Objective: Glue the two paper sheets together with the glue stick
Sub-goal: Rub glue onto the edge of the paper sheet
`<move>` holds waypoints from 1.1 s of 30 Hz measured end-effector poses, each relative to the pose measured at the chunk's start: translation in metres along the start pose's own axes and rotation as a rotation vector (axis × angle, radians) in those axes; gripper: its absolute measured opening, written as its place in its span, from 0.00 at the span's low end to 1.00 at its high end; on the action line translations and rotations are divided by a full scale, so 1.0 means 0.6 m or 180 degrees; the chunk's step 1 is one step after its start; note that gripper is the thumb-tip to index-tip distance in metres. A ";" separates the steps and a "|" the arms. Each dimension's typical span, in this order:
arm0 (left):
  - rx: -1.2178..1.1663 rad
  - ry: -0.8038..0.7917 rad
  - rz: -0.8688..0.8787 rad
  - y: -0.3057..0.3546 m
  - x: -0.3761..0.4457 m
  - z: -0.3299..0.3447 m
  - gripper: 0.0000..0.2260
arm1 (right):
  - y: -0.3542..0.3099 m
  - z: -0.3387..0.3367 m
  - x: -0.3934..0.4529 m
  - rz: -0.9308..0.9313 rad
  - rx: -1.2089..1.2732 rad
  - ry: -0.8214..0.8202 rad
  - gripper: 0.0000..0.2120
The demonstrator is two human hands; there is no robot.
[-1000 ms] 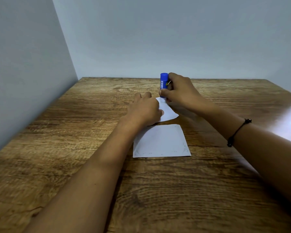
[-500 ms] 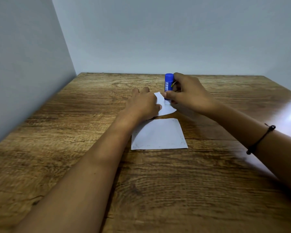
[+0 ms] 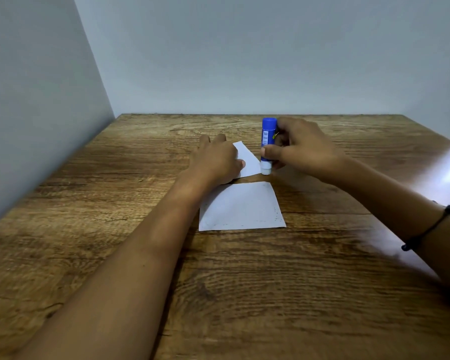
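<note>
Blue glue stick [image 3: 267,141] upright – two white sheets [image 3: 240,207], flat

Two paper sheets lie on the tabletop [image 3: 244,294]: the far sheet [image 3: 248,159] toward the back edge and the near sheet [image 3: 240,207] just in front of it, a narrow strip of wood between them. One glue stick [image 3: 267,141] stands over the far sheet's right corner. Two hands: the left hand [image 3: 215,162] and the right hand [image 3: 300,148]. One black bracelet [image 3: 426,229].

Both forearms bare, no sleeves; thin black cord bracelet [image 3: 426,229] w/ bead on right wrist.
</note>
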State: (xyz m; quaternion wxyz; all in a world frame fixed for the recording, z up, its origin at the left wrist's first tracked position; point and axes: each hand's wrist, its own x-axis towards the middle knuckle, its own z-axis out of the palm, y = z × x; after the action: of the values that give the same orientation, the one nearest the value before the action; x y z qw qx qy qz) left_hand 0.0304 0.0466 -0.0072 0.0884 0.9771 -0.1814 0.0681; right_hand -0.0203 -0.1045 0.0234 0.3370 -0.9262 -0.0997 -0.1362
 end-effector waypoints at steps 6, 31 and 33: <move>0.0169 0.0333 -0.0195 -0.001 0.003 0.007 0.19 | 0.002 -0.021 0.004 0.0169 0.0625 0.0175 0.09; -0.0297 -0.0415 0.0375 0.005 -0.007 -0.018 0.19 | 0.003 -0.015 0.068 0.0152 0.0531 0.0447 0.13; -0.0365 -0.0379 0.0302 0.002 -0.003 -0.014 0.19 | 0.001 -0.013 0.074 0.0164 0.0598 0.0467 0.13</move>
State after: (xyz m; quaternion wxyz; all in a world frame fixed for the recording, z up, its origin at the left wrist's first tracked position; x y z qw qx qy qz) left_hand 0.0278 0.0480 0.0011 0.1299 0.9630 -0.2361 0.0034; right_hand 0.0203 -0.1060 0.0428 0.4321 -0.8804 -0.0632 -0.1850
